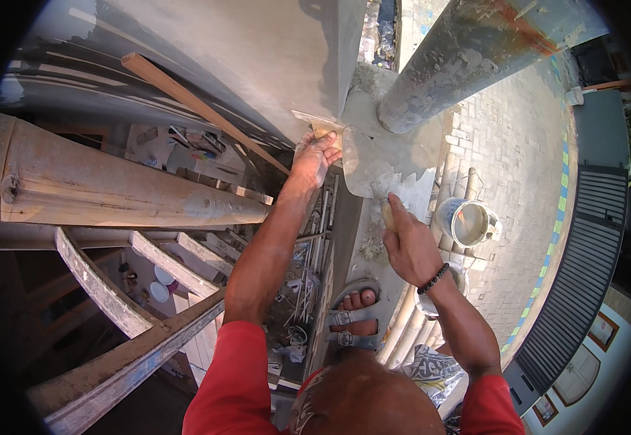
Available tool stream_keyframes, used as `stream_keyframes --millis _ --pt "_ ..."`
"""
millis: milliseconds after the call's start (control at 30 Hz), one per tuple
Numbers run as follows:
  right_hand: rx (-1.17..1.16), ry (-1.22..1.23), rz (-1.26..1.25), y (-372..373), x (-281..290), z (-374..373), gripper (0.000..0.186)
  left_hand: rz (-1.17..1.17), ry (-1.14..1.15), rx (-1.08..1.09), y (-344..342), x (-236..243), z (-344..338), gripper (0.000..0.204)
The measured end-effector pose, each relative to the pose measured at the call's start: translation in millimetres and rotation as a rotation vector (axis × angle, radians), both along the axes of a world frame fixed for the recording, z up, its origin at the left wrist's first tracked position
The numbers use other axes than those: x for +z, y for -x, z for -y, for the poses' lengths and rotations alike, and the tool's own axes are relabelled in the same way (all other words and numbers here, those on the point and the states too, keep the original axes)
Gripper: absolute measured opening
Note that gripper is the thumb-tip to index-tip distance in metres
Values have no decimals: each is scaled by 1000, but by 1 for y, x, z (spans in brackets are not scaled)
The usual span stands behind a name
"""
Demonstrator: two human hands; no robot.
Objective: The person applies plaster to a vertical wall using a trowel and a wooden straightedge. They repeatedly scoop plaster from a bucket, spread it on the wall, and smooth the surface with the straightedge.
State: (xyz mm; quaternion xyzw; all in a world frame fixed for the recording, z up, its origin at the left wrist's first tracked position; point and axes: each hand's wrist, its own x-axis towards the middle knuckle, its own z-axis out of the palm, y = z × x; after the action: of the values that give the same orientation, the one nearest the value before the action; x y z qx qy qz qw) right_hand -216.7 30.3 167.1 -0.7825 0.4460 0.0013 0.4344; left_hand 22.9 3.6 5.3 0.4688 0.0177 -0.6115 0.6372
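My left hand (315, 158) is closed on a scraper (323, 129) with a yellowish handle, its wide thin edge at the base of the grey plastered wall (279, 65). My right hand (411, 246), with a dark beaded bracelet on the wrist, grips the pale handle of a putty knife (386, 214) over the narrow ledge. Ahead of that handle lies a smooth grey patch with a rounded outline (363, 163); I cannot tell whether it is blade or wet plaster. Rough grey smears of plaster (410, 170) spread over the ledge toward the round column (460, 65).
A bucket of grey mix (468, 222) stands right of the ledge, by bamboo poles (406, 326). My sandalled foot (357, 312) is on the ledge. To the left, a thick bamboo pole (127, 181) and a wooden bar (199, 109) cross above a drop with debris. Paving (518, 130) lies below right.
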Motion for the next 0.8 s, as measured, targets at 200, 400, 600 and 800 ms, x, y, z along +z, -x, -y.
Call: stream_keyframes --millis 200,400,600,800 --pt "-11 -177 -51 55 48 -8 59 5 -9 12 7 6 2 31" --pt "-97 180 -140 144 58 67 38 43 -46 28 10 16 3 27" --pt "193 579 -256 109 65 213 33 26 -25 13 9 8 3 31" --pt "665 1238 -318 73 30 334 33 30 -29 -21 18 8 11 34"
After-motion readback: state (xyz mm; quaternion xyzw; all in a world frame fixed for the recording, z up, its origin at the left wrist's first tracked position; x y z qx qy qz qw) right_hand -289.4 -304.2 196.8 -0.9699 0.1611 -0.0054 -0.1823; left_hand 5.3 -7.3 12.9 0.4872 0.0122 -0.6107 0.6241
